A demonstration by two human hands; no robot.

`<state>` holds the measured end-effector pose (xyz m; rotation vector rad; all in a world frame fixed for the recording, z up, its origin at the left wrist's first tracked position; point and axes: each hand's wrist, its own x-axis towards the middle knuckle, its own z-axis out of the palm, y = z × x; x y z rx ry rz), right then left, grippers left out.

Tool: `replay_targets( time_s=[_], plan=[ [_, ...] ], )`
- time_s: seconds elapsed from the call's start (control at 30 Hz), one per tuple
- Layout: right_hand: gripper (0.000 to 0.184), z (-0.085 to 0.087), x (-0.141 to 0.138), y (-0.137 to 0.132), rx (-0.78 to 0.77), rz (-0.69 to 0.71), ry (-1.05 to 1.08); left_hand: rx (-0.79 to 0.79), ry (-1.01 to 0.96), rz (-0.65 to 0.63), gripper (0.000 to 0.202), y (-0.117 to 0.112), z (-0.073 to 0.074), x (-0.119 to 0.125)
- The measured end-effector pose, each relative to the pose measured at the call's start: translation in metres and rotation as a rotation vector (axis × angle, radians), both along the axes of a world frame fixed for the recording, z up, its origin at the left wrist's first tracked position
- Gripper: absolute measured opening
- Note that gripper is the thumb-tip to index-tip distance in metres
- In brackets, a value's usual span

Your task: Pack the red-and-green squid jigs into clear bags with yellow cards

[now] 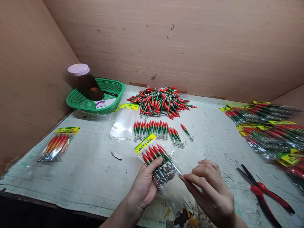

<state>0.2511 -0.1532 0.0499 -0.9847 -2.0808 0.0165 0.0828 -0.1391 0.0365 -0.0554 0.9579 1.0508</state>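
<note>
My left hand point(143, 186) grips a clear plastic bag with a yellow "BCT LURE" header point(145, 143), thumb across its front. Inside lie several red-and-green fishing lures point(153, 153), heads toward the header. The fingertips of my right hand point(210, 185) are pinched at the hook end of the rightmost lure point(167, 153), by the bag's lower right edge. Just beyond the bag, a row of matching lures point(150, 128) lies side by side. To its right are a small slanted group point(175, 136) and a single lure point(187, 131).
A heap of lures point(161, 101) lies at the back. Flat header bags point(124, 122) are left of it, near a green basket point(95, 109) holding a pink-lidded cup point(79, 69). One filled bag point(58, 147) lies left; filled bags point(268, 139) and red-handled pliers point(260, 188) lie right.
</note>
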Motion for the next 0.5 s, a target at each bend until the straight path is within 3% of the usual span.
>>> replay_targets(
  time_s=[0.3, 0.5],
  plan=[
    [0.020, -0.007, 0.002, 0.002, -0.158, 0.042, -0.022, 0.124, 0.077, -0.082, 0.040, 0.002, -0.007, 0.000],
    [0.025, -0.014, -0.002, -0.002, -0.119, 0.049, -0.010, 0.150, 0.116, -0.074, 0.040, 0.003, -0.009, 0.004]
  ],
)
